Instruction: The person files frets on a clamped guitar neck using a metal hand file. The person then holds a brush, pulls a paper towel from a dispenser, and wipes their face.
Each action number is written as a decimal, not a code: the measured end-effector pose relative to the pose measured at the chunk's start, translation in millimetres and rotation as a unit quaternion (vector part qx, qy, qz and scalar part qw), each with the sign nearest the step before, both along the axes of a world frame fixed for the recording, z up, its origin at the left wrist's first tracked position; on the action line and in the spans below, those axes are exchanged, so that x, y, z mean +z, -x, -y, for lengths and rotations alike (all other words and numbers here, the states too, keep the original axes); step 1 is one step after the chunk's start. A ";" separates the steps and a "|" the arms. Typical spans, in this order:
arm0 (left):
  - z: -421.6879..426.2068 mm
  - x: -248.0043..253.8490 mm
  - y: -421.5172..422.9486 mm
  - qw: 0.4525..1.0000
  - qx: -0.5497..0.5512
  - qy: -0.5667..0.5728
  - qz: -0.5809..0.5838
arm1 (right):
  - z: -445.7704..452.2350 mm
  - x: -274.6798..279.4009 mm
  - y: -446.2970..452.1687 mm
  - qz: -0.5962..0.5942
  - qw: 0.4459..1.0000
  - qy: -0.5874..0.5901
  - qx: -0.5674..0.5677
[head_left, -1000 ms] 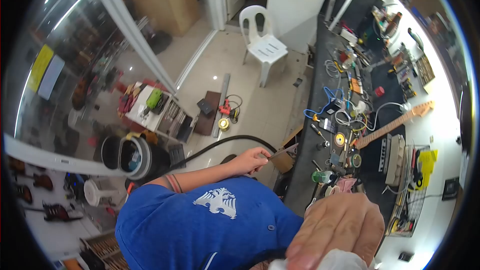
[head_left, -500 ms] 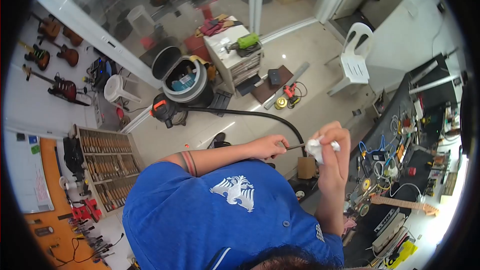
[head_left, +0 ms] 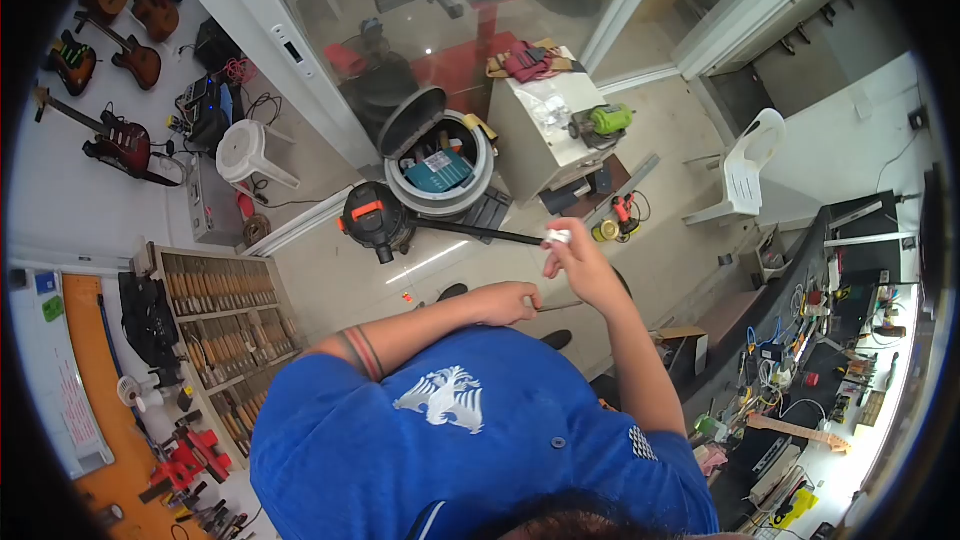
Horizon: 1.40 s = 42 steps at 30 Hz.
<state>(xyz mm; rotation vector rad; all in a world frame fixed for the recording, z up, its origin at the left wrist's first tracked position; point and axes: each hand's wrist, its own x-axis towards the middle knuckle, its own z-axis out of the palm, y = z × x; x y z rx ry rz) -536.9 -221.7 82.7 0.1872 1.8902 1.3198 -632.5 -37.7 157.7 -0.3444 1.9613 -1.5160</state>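
In the head view, my left hand [head_left: 512, 304] is closed around one end of a thin grey rod [head_left: 560, 306], which points to the right across the front of my body. What kind of tool the rod is, I cannot make out. My right hand [head_left: 578, 262] is raised just beyond the rod, its fingers pinching a crumpled white wipe [head_left: 558, 236]. The wipe is apart from the rod. Behind it runs the black hose [head_left: 470, 231] of a vacuum.
A black and orange vacuum cleaner [head_left: 374, 218] and an open round bin [head_left: 440, 165] stand ahead. A white cabinet [head_left: 545, 130] carries a green power tool [head_left: 606, 122]. A white chair [head_left: 742, 175] is at right, near a cluttered dark workbench [head_left: 765, 380]. Tool racks [head_left: 222, 300] line the left.
My right hand has moved up and left with the wipe, away from the rod's end where it was before. My left hand still holds the rod. The whole view has shifted.
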 end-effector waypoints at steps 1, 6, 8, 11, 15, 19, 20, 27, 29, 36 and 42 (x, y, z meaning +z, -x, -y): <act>21.8 -2.8 -7.8 1.000 0.017 0.011 0.001 | 24.7 -11.1 7.3 0.040 0.999 -0.028 0.015; 97.8 -33.8 -49.5 0.992 0.118 0.038 0.020 | 152.1 -88.4 58.6 -0.166 0.936 -0.270 0.150; 119.3 -31.8 -58.2 0.990 0.125 0.059 0.041 | 197.4 -145.7 89.9 -0.212 0.938 -0.252 0.111; 138.7 -45.9 -71.9 0.986 0.144 0.070 0.037 | 246.3 -208.4 119.9 -0.217 0.938 -0.270 0.030; 154.3 -66.9 -73.1 0.987 0.145 0.040 0.049 | 256.5 -203.4 94.5 -0.129 0.969 -0.209 0.013; 147.5 -37.2 -31.2 0.997 0.041 0.049 0.051 | 183.4 -165.3 9.7 -0.121 0.981 -0.126 -0.081; 141.7 -38.1 -20.4 0.998 0.007 0.058 0.025 | 156.2 -154.4 -12.1 -0.142 0.978 -0.106 -0.105; 51.8 -1.2 45.2 0.959 -0.223 0.117 -0.132 | -26.8 -114.1 -229.0 0.056 0.900 -0.329 -0.280; 17.5 -9.1 52.3 0.946 -0.250 0.084 -0.191 | -44.4 -123.4 -316.9 0.137 0.865 -0.354 -0.329; -125.6 16.2 -2.0 0.948 -0.280 -0.101 -0.111 | 72.6 -292.2 -603.3 0.276 0.812 -0.317 -0.405; -226.0 34.2 -155.2 0.928 -0.301 -0.218 0.030 | 93.9 -267.6 -693.9 0.316 0.767 -0.136 -0.542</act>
